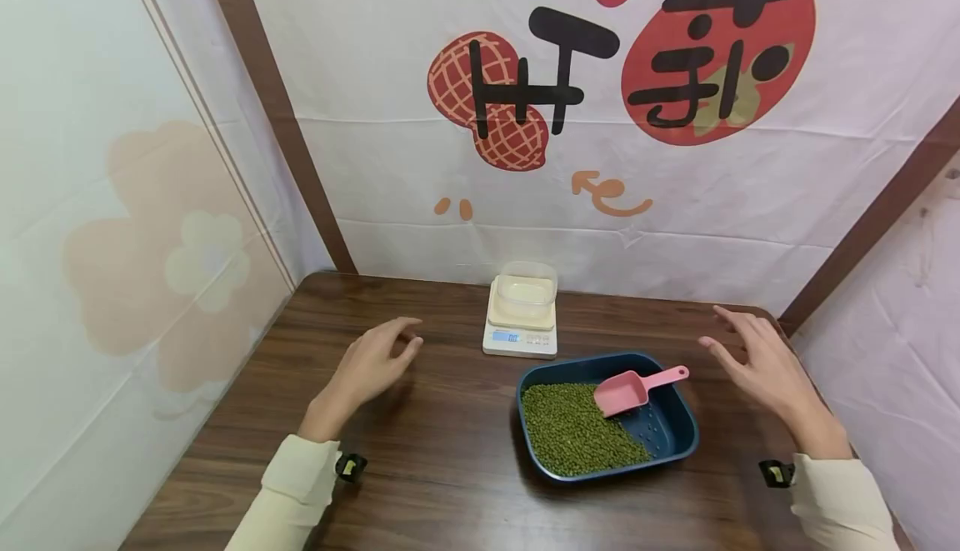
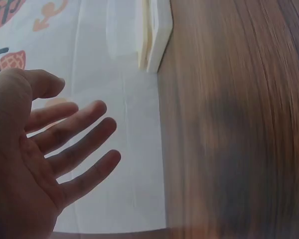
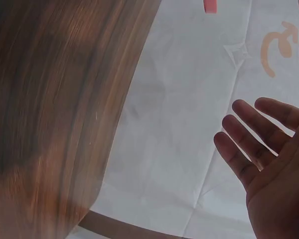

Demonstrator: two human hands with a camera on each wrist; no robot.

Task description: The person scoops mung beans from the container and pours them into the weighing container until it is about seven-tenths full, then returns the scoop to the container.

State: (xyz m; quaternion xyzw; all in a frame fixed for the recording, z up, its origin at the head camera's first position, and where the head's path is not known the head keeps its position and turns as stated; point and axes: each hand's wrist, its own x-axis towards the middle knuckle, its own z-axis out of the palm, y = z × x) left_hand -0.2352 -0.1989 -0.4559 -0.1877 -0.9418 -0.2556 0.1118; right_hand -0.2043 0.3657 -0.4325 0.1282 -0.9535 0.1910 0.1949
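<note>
My left hand (image 1: 371,365) hovers over the table left of a white kitchen scale (image 1: 520,343), fingers relaxed and holding nothing. On the scale sits a clear plastic container (image 1: 527,286). To the right, my right hand (image 1: 767,365) is held above the table, also with nothing in it and its fingers loosely spread. Between the hands, nearer the right one, stands a dark blue tray (image 1: 678,426) with green beans (image 1: 577,430) heaped toward its left side. A pink scoop (image 1: 622,393) lies in the tray, its handle resting over the right rim, apart from my right hand.
The dark wood table (image 1: 442,468) has its back edge against a printed white cloth (image 1: 697,226). Another cloth hangs along the left side, with brown posts (image 1: 281,109) at the corners. The scale's small display (image 1: 506,337) is lit.
</note>
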